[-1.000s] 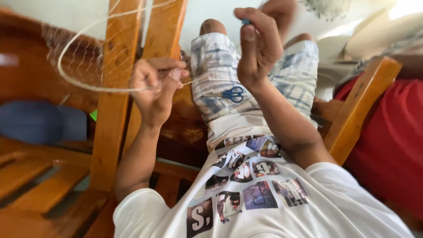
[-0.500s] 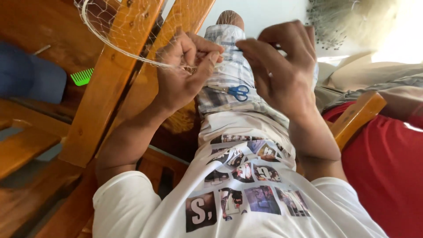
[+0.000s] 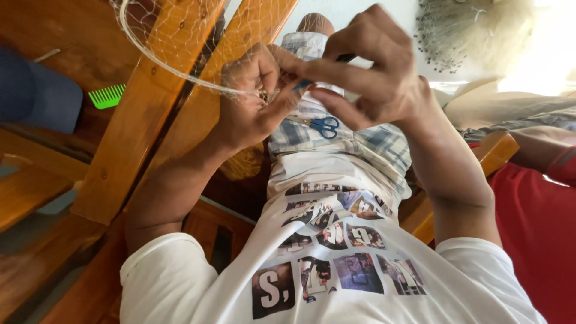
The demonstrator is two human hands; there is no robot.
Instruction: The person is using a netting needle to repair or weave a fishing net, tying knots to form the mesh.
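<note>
My left hand (image 3: 252, 99) pinches the edge of a fine fishing net (image 3: 174, 36) where its white cord rim (image 3: 156, 60) runs in from the upper left. My right hand (image 3: 369, 75) is closed around a thin blue netting tool (image 3: 307, 83), its tip right at the fingers of the left hand. Both hands meet above my lap, over plaid shorts (image 3: 360, 141). Small blue-handled scissors (image 3: 324, 126) lie on the shorts just below the hands.
Wooden chair slats (image 3: 144, 126) rise at left, the net draped over them. A green comb (image 3: 107, 96) and a dark blue cloth (image 3: 33, 96) lie on the wood at far left. A person in red (image 3: 540, 228) sits at right. More netting (image 3: 468, 30) hangs top right.
Both hands came together from apart; the right hand dropped down to the left hand with the tool, and the net cord is now held close over the lap.
</note>
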